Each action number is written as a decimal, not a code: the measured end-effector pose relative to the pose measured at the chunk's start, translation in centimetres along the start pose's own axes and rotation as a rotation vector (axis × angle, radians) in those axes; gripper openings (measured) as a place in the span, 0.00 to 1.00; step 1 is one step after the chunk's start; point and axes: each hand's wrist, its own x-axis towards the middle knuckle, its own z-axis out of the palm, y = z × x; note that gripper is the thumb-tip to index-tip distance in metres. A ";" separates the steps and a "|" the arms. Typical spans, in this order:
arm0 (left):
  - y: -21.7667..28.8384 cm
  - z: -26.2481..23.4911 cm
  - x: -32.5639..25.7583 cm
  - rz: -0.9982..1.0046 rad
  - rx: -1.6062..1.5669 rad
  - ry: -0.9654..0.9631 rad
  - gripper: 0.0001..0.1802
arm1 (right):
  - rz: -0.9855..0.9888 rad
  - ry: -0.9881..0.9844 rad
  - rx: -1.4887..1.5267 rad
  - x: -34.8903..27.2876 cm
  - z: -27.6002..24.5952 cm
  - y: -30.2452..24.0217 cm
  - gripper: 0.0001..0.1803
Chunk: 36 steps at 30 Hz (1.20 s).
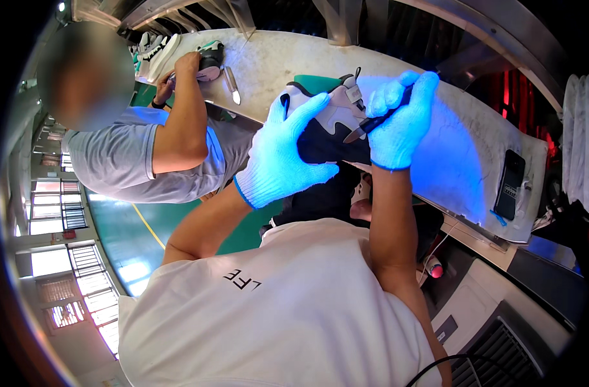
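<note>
A black, white and grey shoe (333,119) with a teal part on its far side sits over the near edge of the pale worktable. My left hand (278,155), in a white knitted glove lit blue, grips one end of it with thumb and fingers spread around the upper. In my right hand (404,119), gloved the same, is a dark-handled tool (373,122) with a pointed brownish tip. That tip lies at the side of the shoe; whether it touches the upper, I cannot tell. My right fingers wrap the handle.
At my left a co-worker in a grey shirt handles another shoe (209,61). A tan-handled blade (232,86) and more shoes (159,55) lie on the table (268,55) nearby. To the right is a black phone (510,184); a metal frame runs along the far edge.
</note>
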 end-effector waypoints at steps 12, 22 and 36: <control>-4.0 0.2 2.6 0.117 -0.244 0.008 0.48 | -0.044 0.202 -0.605 3.3 4.3 0.8 0.15; -9.5 2.0 6.9 0.086 -0.222 -0.089 0.48 | -0.118 0.485 -1.117 -1.1 -11.3 -9.0 0.14; 3.4 0.9 9.7 0.648 -0.568 -0.227 0.46 | 0.160 0.191 -1.093 0.8 -13.7 -9.9 0.19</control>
